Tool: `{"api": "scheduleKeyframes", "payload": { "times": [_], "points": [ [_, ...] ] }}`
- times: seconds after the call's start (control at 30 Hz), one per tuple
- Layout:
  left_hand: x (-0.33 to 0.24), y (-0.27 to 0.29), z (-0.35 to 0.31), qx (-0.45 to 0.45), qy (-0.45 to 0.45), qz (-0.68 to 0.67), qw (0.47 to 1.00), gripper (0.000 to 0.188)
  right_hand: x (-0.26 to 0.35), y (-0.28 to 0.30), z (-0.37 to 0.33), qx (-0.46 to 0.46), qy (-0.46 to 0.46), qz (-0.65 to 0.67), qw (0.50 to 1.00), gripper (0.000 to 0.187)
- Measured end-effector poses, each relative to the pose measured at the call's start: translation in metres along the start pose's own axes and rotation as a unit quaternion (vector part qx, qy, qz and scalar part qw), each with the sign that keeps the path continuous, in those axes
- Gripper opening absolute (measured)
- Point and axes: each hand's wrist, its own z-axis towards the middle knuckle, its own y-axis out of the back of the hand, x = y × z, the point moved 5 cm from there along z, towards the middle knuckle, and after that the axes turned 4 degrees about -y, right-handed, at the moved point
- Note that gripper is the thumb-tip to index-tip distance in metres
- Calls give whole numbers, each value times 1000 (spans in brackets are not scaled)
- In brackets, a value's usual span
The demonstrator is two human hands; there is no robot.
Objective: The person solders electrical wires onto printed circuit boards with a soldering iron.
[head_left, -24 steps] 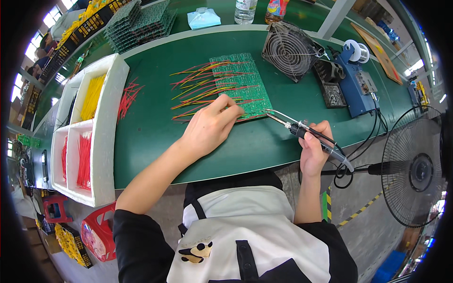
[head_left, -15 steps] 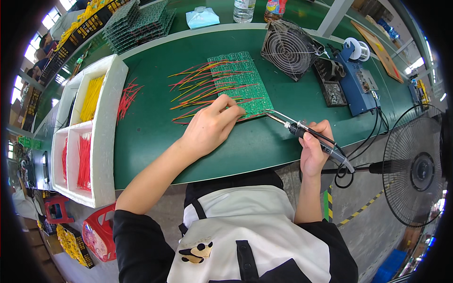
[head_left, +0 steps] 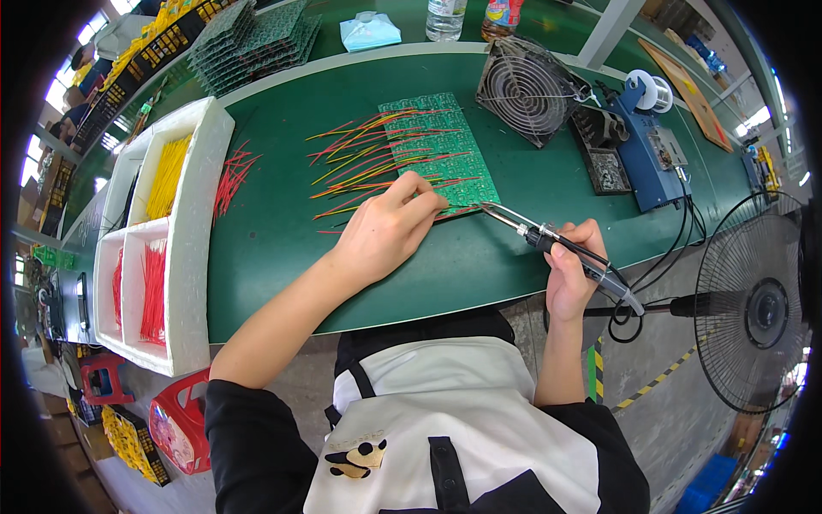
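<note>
1. While the green rectangular circuit-board panel (head_left: 449, 141) is laid flat on the dark-green tabletop (head_left: 274, 265), its left side is overlaid by fanned-out thin red and yellow wires (head_left: 349, 163); farther left are placed a loose heap of short red wires (head_left: 231, 184) and a white foam compartment tray (head_left: 190, 265). Beyond its right side are set a black square fan with a round grille (head_left: 527, 90) and a blue box-shaped soldering station (head_left: 644, 158).
2. The panel's near-left corner is covered by the left hand (head_left: 381, 224), and its fingertip contact is hidden. Whether the panel is touched by the iron's tip cannot be told.
3. The left hand is arched palm-down, thumb and forefinger narrowed on a thin red wire (head_left: 462, 212). By the right hand (head_left: 572, 272), a slim black-and-grey soldering iron (head_left: 548, 238) is held pen-like, slanted toward the panel's near-right corner.
</note>
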Motion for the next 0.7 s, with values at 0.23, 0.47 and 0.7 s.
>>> {"api": "scheduleKeyframes", "payload": {
  "times": [0.23, 0.47, 0.7],
  "points": [
    [0, 1, 0, -6, -2, 0, 1000, 11, 0, 2, 0, -11, 23, 1, 1000, 17],
    [0, 1, 0, -3, 0, 2, 1000, 12, 1, 2, -3, 17, 63, -15, 998, 14],
    [0, 0, 0, 3, 0, 1, 1000, 12, 7, -3, -5, 43, 89, -33, 995, 11]
  ]
}}
